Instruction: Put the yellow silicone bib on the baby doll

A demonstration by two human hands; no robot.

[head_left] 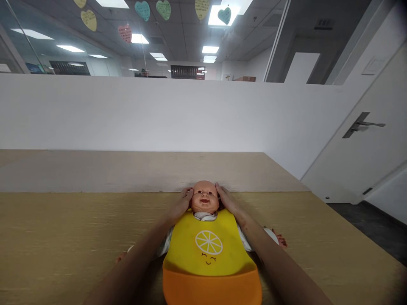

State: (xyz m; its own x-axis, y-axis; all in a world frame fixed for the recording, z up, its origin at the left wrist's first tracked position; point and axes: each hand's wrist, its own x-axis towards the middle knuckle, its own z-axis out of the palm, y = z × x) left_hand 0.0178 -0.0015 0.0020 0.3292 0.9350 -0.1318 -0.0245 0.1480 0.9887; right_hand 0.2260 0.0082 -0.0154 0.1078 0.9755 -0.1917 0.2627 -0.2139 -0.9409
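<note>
A baby doll [204, 197] lies on its back on the wooden table, its head toward the far side and its arms spread. Over its chest is a yellow bib [190, 241] with a white citrus slice and smiling face, ending in an orange catch pocket [212, 290]. My left hand [185, 200] touches the left side of the doll's head, and my right hand [226, 198] touches the right side. Both hands' fingers curl behind the head and neck, so whatever they grip there is hidden. The bib's neck ends also vanish behind the neck.
The table [63, 237] reaches to a pale raised strip [127, 171] against a white wall [127, 112]. Above it is a glass pane with heart-shaped notes [142, 10]. At right is a white door with a metal handle [359, 124].
</note>
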